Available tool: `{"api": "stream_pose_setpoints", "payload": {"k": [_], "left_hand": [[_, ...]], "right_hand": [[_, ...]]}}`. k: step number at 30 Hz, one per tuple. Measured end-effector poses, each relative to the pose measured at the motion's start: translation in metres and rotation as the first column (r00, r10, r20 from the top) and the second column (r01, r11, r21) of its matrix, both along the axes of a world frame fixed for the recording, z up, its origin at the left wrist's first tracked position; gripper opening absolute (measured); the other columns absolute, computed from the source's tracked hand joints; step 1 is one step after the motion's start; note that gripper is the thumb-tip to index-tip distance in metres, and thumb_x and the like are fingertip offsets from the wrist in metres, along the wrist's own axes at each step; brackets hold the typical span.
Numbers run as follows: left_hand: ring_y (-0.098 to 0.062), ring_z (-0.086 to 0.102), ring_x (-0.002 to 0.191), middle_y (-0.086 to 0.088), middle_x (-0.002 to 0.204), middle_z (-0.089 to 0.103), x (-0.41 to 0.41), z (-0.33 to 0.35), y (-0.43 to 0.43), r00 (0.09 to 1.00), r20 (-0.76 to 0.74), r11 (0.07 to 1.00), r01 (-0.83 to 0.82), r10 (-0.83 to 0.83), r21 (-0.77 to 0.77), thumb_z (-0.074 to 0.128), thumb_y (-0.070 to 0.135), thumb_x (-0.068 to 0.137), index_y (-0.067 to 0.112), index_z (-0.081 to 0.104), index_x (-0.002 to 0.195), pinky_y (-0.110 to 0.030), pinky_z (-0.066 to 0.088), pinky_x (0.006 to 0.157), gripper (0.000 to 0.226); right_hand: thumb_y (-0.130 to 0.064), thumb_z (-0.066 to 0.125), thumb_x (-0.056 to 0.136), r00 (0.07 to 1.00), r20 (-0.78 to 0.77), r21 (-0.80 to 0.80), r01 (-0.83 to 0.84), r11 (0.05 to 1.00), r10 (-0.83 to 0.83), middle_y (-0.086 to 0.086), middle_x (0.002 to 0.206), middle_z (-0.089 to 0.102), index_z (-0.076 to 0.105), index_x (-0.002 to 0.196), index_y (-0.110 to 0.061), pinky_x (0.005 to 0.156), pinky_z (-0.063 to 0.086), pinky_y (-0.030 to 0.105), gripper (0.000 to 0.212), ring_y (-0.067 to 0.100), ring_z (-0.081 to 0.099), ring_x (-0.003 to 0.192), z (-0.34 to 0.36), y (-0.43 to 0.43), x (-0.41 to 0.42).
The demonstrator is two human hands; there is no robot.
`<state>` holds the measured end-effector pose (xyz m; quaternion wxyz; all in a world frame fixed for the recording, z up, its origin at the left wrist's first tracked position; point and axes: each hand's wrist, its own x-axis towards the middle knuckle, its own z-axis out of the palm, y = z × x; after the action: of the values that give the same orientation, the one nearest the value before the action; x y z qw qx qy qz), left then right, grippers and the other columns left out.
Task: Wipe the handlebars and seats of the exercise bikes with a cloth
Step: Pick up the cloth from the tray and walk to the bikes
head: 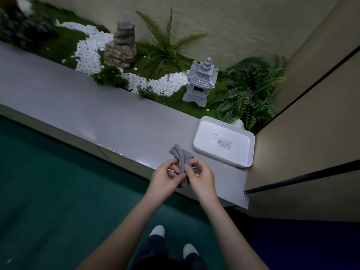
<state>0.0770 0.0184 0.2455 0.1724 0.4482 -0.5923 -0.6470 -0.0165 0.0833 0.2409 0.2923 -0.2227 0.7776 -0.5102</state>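
Grey cloth in curled-finger pinch of left hand and right hand, just left of white tray.

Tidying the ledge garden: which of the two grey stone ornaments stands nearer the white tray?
The grey pagoda-shaped stone lantern, just beyond the white rectangular tray; the rough stacked-rock tower stands farther left.

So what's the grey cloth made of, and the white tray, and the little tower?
The cloth looks like soft matte fabric: it bunches in floppy ridges. The tray seems smooth white plastic, slightly shiny with rounded corners. The little tower looks like rough grey stone or concrete; hard to tell.
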Motion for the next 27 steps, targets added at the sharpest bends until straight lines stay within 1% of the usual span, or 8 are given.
{"api": "stream_pose_setpoints", "payload": {"k": [2,5,8,12,16,21,23,27], "left_hand": [[-0.016,0.056,0.070,-0.004,0.079,0.059,0.007,0.009,0.011,0.998,-0.043,0.999,0.049,-0.047,0.024,0.067,-0.006,0.078,0.013,0.057,0.106,-0.017,0.051,0.068,0.036],[-0.019,0.061,0.079,-0.007,0.083,0.062,0.012,0.018,0.034,0.992,-0.092,0.994,0.089,-0.083,0.061,0.061,-0.011,0.081,0.010,0.059,0.104,-0.026,0.051,0.080,0.032],[-0.017,0.060,0.073,-0.013,0.089,0.063,0.012,0.022,0.059,0.981,-0.175,0.971,-0.036,0.079,0.236,0.053,-0.014,0.087,0.007,0.054,0.117,-0.020,0.053,0.067,0.037],[-0.017,0.056,0.072,-0.012,0.082,0.060,0.019,0.014,0.092,0.939,-0.017,0.920,-0.333,0.343,0.209,0.057,0.009,0.092,-0.001,0.065,0.095,-0.017,0.050,0.060,0.013],[-0.019,0.066,0.093,-0.007,0.103,0.070,0.023,0.008,0.131,0.931,-0.125,0.823,-0.234,0.343,0.518,0.057,0.037,0.089,0.004,0.066,0.110,-0.026,0.053,0.082,0.039],[-0.030,0.057,0.116,-0.019,0.122,0.062,0.043,0.013,0.159,0.602,-0.373,0.631,-0.296,0.706,0.717,0.058,0.021,0.086,-0.002,0.058,0.120,-0.039,0.042,0.104,0.041],[-0.029,0.059,0.103,-0.017,0.106,0.065,0.062,0.013,0.171,0.522,-0.371,0.612,-0.428,0.768,0.665,0.061,0.015,0.080,0.001,0.063,0.105,-0.039,0.043,0.098,0.028],[-0.016,0.062,0.074,-0.005,0.078,0.069,0.095,0.016,0.199,0.508,-0.341,0.611,-0.633,0.791,0.474,0.070,0.018,0.071,0.014,0.072,0.073,-0.027,0.049,0.074,0.005]], "right_hand": [[-0.013,0.066,0.087,0.995,0.095,-0.056,-0.001,0.998,0.006,-0.001,0.082,0.064,0.058,0.080,-0.021,0.061,0.046,0.011,0.014,0.010,0.060,0.074,0.003,0.008,0.002],[-0.017,0.076,0.079,0.993,0.090,-0.016,-0.073,0.997,0.074,0.000,0.092,0.068,0.057,0.088,-0.021,0.074,0.049,0.017,0.021,0.009,0.064,0.086,0.005,0.029,-0.006],[-0.001,0.070,0.082,0.978,0.125,-0.022,-0.166,0.986,0.168,0.004,0.092,0.068,0.057,0.088,-0.015,0.082,0.051,0.025,0.019,0.018,0.065,0.088,0.010,0.050,-0.021],[0.003,0.063,0.086,0.946,0.147,-0.076,-0.282,0.956,0.290,0.005,0.091,0.066,0.057,0.091,-0.009,0.076,0.049,0.016,0.015,0.014,0.062,0.085,0.021,0.076,-0.039],[0.005,0.060,0.088,0.830,0.212,-0.142,-0.496,0.857,0.516,0.006,0.088,0.067,0.057,0.092,-0.007,0.069,0.050,0.016,0.013,0.004,0.064,0.073,0.035,0.097,-0.040],[0.001,0.060,0.090,0.608,0.275,-0.095,-0.754,0.650,0.745,0.015,0.106,0.065,0.059,0.102,-0.004,0.076,0.053,0.023,0.014,0.014,0.064,0.089,0.038,0.112,-0.020],[0.001,0.061,0.089,0.536,0.231,-0.071,-0.823,0.564,0.812,0.010,0.098,0.068,0.061,0.101,-0.010,0.075,0.052,0.021,0.015,0.010,0.064,0.084,0.037,0.116,-0.008],[-0.010,0.067,0.087,0.375,0.215,-0.047,-0.918,0.393,0.902,0.000,0.096,0.071,0.064,0.103,-0.012,0.076,0.051,0.018,0.017,0.007,0.066,0.086,0.035,0.120,0.025]]}}
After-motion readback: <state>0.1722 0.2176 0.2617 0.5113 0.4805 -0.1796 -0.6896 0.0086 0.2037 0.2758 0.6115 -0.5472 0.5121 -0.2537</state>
